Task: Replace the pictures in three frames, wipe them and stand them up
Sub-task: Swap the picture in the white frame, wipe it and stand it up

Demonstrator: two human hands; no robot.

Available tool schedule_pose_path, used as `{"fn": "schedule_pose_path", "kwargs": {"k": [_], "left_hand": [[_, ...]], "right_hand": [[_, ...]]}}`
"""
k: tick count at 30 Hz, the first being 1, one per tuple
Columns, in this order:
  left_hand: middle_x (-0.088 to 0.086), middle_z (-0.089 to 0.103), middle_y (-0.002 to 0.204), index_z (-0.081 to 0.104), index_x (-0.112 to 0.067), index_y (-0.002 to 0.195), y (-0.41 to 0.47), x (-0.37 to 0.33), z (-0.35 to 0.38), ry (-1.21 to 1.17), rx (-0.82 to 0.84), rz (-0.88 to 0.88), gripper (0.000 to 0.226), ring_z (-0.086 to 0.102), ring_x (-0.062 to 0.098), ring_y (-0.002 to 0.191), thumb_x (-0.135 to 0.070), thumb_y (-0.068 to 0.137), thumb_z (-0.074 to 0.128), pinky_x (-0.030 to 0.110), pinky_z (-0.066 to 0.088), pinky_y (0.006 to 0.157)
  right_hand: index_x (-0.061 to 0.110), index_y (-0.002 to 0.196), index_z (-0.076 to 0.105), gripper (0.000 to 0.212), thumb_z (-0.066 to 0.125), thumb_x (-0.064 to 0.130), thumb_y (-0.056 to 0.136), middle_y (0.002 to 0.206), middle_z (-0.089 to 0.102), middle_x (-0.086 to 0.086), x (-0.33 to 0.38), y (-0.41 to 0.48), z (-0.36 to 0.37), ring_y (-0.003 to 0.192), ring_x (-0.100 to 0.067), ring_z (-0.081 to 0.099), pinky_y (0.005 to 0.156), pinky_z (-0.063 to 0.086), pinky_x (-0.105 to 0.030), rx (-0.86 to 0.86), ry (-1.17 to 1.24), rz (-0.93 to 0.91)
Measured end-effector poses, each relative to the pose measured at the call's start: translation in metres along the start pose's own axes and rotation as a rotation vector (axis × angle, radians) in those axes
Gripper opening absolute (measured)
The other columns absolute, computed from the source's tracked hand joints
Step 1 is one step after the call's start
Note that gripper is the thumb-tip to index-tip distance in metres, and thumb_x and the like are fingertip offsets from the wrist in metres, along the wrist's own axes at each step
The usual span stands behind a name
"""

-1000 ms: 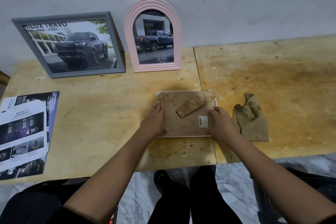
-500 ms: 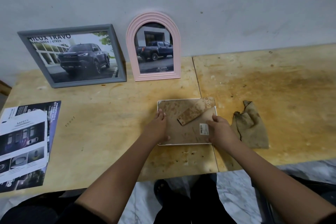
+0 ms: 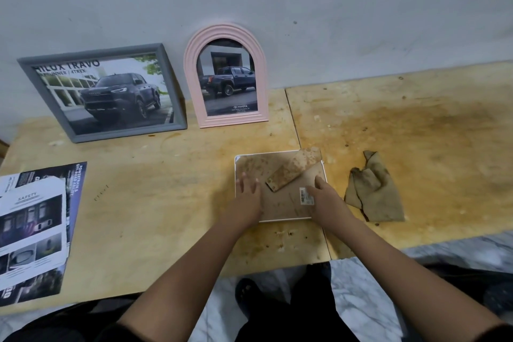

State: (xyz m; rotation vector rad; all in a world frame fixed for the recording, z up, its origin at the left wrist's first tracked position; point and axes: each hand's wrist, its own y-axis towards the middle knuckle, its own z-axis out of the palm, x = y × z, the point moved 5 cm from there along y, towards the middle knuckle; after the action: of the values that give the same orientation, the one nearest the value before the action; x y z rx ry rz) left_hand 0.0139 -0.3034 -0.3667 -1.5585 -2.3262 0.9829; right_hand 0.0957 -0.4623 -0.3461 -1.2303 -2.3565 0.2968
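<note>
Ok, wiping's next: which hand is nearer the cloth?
Right. The right hand rests on the face-down frame, on the side by the cloth; the left hand rests on its opposite side.

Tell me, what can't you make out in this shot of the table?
Head view:
The white frame's picture side: it lies face down.
Its near corners: covered by the left hand and right hand.
Most right-hand fingers: hidden behind the hand itself.
The barcode sticker's print: too small.
The brochures: cut off by the left edge.
</note>
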Motion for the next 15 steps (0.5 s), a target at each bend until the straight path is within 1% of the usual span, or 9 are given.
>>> {"fn": "schedule_pose_path", "kwargs": {"k": [3, 5, 6, 7, 9, 11, 12, 13, 15], "left_hand": [[0.026, -0.008, 0.154, 0.004, -0.008, 0.149, 0.000, -0.006, -0.011, 0.053, -0.023, -0.003, 0.074, 0.000, 0.042, 0.143, -0.014, 0.094, 0.052, 0.042, 0.031, 0.109], [0.026, 0.001, 0.154, 0.009, -0.012, 0.149, 0.000, -0.010, -0.019, 0.067, -0.067, -0.009, 0.073, 0.008, 0.040, 0.143, -0.010, 0.091, 0.055, 0.041, 0.034, 0.107], [0.023, 0.003, 0.155, 0.011, -0.014, 0.149, 0.000, -0.012, -0.023, 0.073, -0.094, 0.003, 0.073, 0.009, 0.038, 0.143, -0.009, 0.091, 0.054, 0.041, 0.034, 0.106], [0.018, 0.001, 0.157, 0.011, -0.017, 0.149, 0.003, -0.013, -0.026, 0.086, -0.115, 0.026, 0.074, 0.006, 0.036, 0.144, -0.009, 0.091, 0.055, 0.040, 0.033, 0.107], [0.010, -0.011, 0.158, 0.006, -0.024, 0.150, 0.011, -0.013, -0.029, 0.110, -0.112, 0.079, 0.086, -0.006, 0.034, 0.145, -0.007, 0.086, 0.061, 0.043, 0.026, 0.112], [0.006, -0.018, 0.157, -0.003, -0.028, 0.150, 0.017, -0.015, -0.032, 0.119, -0.066, 0.113, 0.106, -0.012, 0.034, 0.144, -0.007, 0.077, 0.072, 0.045, 0.019, 0.115], [0.005, -0.018, 0.157, -0.007, -0.027, 0.149, 0.019, -0.018, -0.034, 0.117, -0.044, 0.130, 0.112, -0.013, 0.033, 0.144, -0.007, 0.074, 0.075, 0.044, 0.015, 0.116], [0.004, -0.017, 0.157, -0.009, -0.025, 0.149, 0.019, -0.021, -0.037, 0.112, -0.029, 0.153, 0.115, -0.013, 0.031, 0.144, -0.005, 0.073, 0.075, 0.043, 0.012, 0.116], [0.004, -0.014, 0.158, -0.009, -0.018, 0.149, 0.018, -0.023, -0.040, 0.083, -0.014, 0.193, 0.111, -0.011, 0.028, 0.145, -0.004, 0.075, 0.073, 0.042, 0.008, 0.117]], "right_hand": [[0.014, 0.122, 0.053, 0.039, 0.058, 0.012, 0.084, 0.122, 0.042, -0.006, -0.004, 0.003, -0.007, 0.110, -0.023, 0.048, 0.076, 0.052, -0.031, -0.009, -0.087, 0.026], [0.018, 0.123, 0.050, 0.044, 0.062, 0.015, 0.081, 0.125, 0.041, -0.005, -0.006, 0.005, -0.012, 0.113, -0.023, 0.047, 0.075, 0.051, -0.033, 0.005, -0.112, 0.027], [0.018, 0.126, 0.046, 0.051, 0.065, 0.017, 0.079, 0.126, 0.039, -0.005, -0.006, 0.007, -0.013, 0.115, -0.023, 0.046, 0.075, 0.051, -0.033, 0.014, -0.105, 0.023], [0.019, 0.132, 0.040, 0.062, 0.068, 0.017, 0.076, 0.132, 0.036, -0.004, -0.008, 0.008, -0.014, 0.118, -0.023, 0.044, 0.077, 0.052, -0.034, 0.020, -0.078, 0.018], [0.021, 0.146, 0.020, 0.091, 0.073, 0.015, 0.072, 0.151, 0.019, 0.000, -0.009, 0.007, -0.015, 0.133, -0.022, 0.034, 0.089, 0.051, -0.037, 0.020, 0.017, -0.018], [0.025, 0.149, 0.008, 0.105, 0.076, 0.015, 0.070, 0.157, 0.004, 0.009, -0.011, 0.003, -0.016, 0.141, -0.018, 0.022, 0.105, 0.041, -0.038, -0.004, 0.078, -0.099], [0.026, 0.149, 0.008, 0.105, 0.077, 0.015, 0.070, 0.156, 0.002, 0.012, -0.012, 0.001, -0.016, 0.142, -0.017, 0.019, 0.110, 0.034, -0.036, -0.013, 0.095, -0.143], [0.027, 0.149, 0.012, 0.101, 0.076, 0.015, 0.072, 0.154, 0.003, 0.017, -0.012, -0.001, -0.018, 0.142, -0.016, 0.020, 0.112, 0.032, -0.035, -0.034, 0.117, -0.194], [0.029, 0.143, 0.023, 0.083, 0.071, 0.014, 0.077, 0.146, 0.008, 0.022, -0.008, -0.003, -0.021, 0.141, -0.016, 0.026, 0.106, 0.040, -0.036, -0.093, 0.132, -0.294]]}}
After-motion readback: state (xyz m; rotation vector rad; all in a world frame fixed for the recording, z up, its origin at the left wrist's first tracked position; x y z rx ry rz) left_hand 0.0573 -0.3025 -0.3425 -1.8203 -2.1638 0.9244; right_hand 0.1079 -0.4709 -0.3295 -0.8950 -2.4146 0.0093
